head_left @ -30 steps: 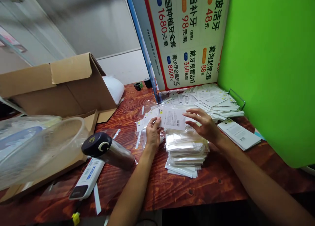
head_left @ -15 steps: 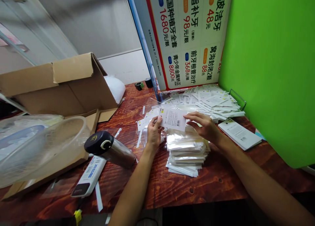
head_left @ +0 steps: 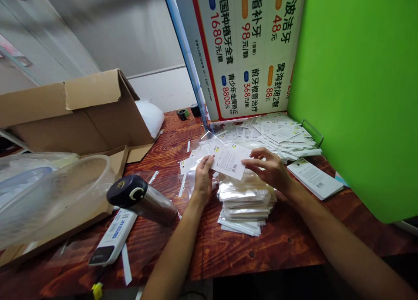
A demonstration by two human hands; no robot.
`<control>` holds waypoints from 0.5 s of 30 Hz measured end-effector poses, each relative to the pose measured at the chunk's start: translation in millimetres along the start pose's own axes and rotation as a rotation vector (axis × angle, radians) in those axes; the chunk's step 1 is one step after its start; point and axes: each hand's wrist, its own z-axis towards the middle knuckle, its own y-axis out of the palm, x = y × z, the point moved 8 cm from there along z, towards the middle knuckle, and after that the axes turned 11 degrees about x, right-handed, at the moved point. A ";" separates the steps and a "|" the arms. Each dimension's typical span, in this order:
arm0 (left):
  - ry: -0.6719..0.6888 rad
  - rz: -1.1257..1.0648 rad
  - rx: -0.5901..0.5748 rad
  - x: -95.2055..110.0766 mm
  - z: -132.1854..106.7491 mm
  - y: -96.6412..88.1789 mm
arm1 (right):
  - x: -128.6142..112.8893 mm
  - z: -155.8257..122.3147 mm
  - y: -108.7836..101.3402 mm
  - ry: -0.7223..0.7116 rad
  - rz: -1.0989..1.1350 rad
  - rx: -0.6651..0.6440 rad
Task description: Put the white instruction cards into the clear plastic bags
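Observation:
Above the table, a white printed card point(head_left: 228, 163) with a barcode is tilted, its lower right corner pointing down. My left hand point(head_left: 204, 176) pinches its left end between thumb and fingers. At the card's right edge, my right hand point(head_left: 267, 168) has its bent fingers closed on it. Another white card surface shows behind its upper edge; I cannot tell whether it is a second card in the hands. Just below lies a stack of clear plastic bags point(head_left: 244, 204). To the right rests a neat stack of similar cards point(head_left: 315, 178).
Behind the hands spreads a heap of packed cards point(head_left: 277, 132), against a price sign point(head_left: 241, 52) and a green board point(head_left: 355, 95). On the left are a steel flask point(head_left: 156, 204), a white power bank point(head_left: 114, 237), a plastic basket point(head_left: 65, 200) and a cardboard box point(head_left: 94, 126).
The card has tilted, with its right end lower. My right fingers have shifted slightly left along its edge, and more white card shows behind. The view has moved slightly.

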 end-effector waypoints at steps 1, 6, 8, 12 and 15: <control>0.000 0.003 0.009 -0.2 0.4 -0.7 | -0.5 0.3 -0.2 -0.002 -0.003 0.001; 0.014 0.016 0.015 -1.0 2.1 -2.0 | 1.8 2.2 0.7 0.036 0.023 -0.011; 0.019 0.021 0.014 -1.7 3.0 -2.8 | 1.1 2.9 1.8 0.023 0.044 -0.018; 0.010 0.018 0.027 -4.0 4.5 -5.2 | -2.7 2.6 7.4 -0.030 0.052 -0.073; -0.011 -0.005 0.025 -5.4 4.4 -5.3 | -4.0 1.6 9.0 -0.046 0.043 -0.082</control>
